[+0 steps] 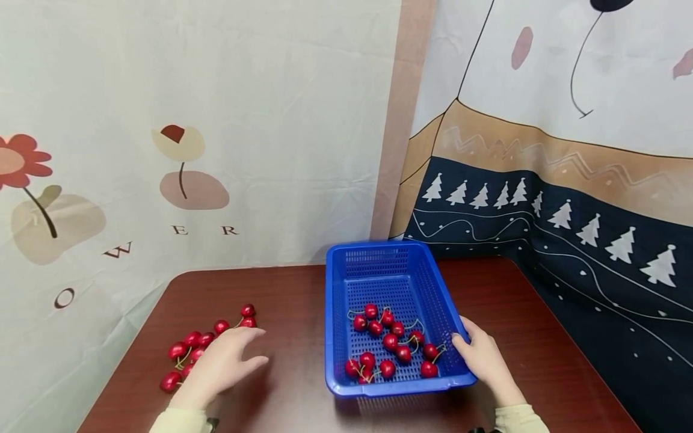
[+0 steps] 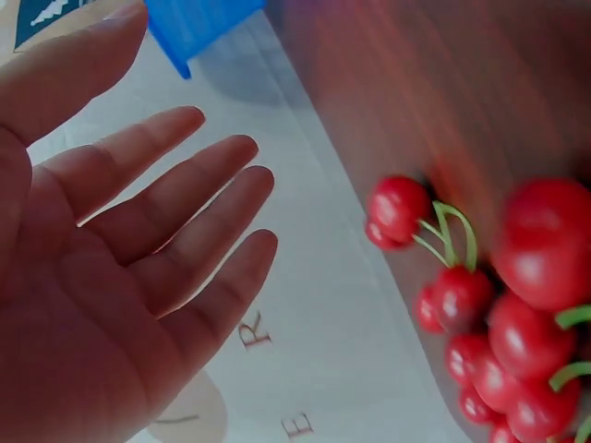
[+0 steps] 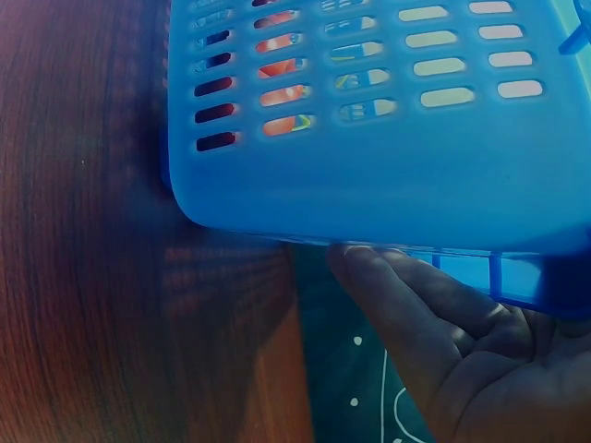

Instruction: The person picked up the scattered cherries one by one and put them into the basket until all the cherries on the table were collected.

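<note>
A blue plastic basket [image 1: 334, 337] with perforated walls sits on the table, and several red cherries [image 1: 390, 343] with green stems lie inside it. My right hand [image 1: 484, 358] holds the basket's right rim, thumb on top; in the right wrist view its fingers [image 3: 397, 309] curl beneath the rim. To the left of the basket, my left hand [image 1: 224, 364] hovers over a pile of loose cherries [image 1: 193, 338] and hides part of it. The left wrist view shows that palm with fingers [image 2: 203, 217] extended, holding nothing, beside the cherries [image 2: 531, 337].
The dark red wooden table [image 1: 295, 313] ends at a pale wall cloth [image 1: 292, 150] printed with flowers and letters. On the right hangs a dark cloth [image 1: 568, 270] with white trees, close to the table's right edge.
</note>
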Tool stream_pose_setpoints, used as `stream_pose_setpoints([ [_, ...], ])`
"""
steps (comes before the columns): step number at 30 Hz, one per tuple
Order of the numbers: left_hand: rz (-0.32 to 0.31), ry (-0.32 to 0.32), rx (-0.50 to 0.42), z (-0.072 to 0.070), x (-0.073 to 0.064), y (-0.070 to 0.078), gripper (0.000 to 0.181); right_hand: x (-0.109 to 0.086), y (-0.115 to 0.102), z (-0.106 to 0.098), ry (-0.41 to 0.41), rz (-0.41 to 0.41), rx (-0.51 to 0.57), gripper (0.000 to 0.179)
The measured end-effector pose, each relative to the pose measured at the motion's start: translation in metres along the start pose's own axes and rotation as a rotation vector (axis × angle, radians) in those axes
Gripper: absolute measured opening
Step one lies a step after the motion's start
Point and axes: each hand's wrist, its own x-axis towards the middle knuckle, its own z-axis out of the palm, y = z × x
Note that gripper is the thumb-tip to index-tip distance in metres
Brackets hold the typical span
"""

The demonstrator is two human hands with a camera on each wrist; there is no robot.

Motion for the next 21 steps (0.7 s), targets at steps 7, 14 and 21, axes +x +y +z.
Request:
stream_pose_setpoints([
  [7,-0.024,0.017,0.030,-0.008,-0.020,-0.018,0.044,0.000,0.001,0.000,-0.001,0.003,-0.003,0.047],
  [14,-0.086,0.040,0.055,-0.015,-0.038,-0.037,0.043,0.000,0.001,0.000,-0.005,0.018,0.005,0.046],
  [21,-0.205,-0.079,0.039,-0.019,-0.051,-0.053,0.028,0.000,0.000,-0.001,0.000,0.012,-0.001,0.046],
])
